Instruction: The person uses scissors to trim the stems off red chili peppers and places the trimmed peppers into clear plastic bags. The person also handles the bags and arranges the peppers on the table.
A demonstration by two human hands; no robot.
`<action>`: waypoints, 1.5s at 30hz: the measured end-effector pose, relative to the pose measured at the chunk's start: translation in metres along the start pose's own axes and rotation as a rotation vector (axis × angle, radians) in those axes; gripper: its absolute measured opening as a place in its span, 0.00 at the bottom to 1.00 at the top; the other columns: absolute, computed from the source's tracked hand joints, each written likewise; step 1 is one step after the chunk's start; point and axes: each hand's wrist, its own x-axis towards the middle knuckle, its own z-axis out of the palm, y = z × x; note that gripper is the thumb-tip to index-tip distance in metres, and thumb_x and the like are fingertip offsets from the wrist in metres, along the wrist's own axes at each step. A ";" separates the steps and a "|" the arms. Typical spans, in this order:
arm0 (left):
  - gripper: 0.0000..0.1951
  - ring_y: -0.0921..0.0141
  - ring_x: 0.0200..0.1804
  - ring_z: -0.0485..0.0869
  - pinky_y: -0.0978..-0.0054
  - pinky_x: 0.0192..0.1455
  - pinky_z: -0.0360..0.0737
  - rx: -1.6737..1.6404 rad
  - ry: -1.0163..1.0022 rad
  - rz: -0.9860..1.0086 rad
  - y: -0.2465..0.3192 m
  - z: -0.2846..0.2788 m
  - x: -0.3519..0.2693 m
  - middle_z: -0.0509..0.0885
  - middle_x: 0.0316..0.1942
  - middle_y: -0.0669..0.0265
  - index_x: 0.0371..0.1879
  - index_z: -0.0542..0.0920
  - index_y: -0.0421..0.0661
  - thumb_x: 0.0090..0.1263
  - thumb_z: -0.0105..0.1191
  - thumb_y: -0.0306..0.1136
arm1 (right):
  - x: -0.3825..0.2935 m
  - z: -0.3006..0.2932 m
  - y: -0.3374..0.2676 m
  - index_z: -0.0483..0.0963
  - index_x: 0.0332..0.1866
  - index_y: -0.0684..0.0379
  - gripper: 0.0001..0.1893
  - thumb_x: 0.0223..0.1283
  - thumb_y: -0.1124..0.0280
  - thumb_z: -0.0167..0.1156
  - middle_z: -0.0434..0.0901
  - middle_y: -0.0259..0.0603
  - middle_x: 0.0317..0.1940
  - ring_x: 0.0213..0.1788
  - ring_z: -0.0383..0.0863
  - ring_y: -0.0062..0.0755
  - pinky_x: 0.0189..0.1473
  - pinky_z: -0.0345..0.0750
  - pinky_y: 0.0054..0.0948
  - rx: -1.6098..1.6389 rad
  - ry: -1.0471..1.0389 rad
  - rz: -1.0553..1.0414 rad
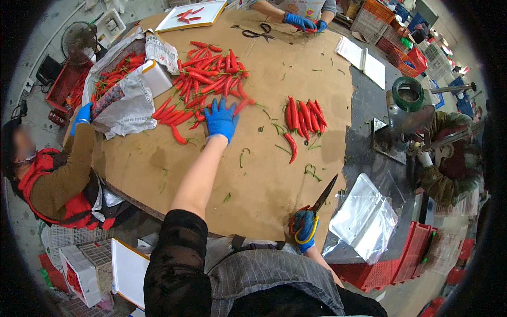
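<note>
My left hand (222, 121), in a blue glove, lies palm down with fingers spread at the near edge of a heap of red chili peppers (206, 75). A blurred pepper (243, 106) is just right of its fingertips. My right hand (304, 228), also gloved in blue, grips scissors (324, 195) by their handles near the table's front edge, the dark blades pointing away from me. Right of the heap, a group of chili peppers (305, 117) lies side by side, with a single curved pepper (291, 146) near it. Cut green stems (313, 173) are scattered on the cardboard (269, 190).
A lined box of chili peppers (122, 119) stands at left beside a co-worker (59, 182). Across the table, another person's gloved hands (303, 21) hold peppers near black scissors (259, 33). Clear plastic bags (364, 218) and a tape-like machine (410, 103) are at right.
</note>
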 end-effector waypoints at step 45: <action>0.19 0.66 0.37 0.84 0.66 0.41 0.81 -1.756 -0.327 -0.730 -0.042 -0.056 -0.102 0.85 0.36 0.60 0.47 0.77 0.45 0.61 0.59 0.43 | -0.004 0.052 -0.034 0.77 0.34 0.64 0.17 0.52 0.59 0.70 0.79 0.57 0.25 0.27 0.83 0.48 0.29 0.74 0.34 -1.176 -0.238 -0.309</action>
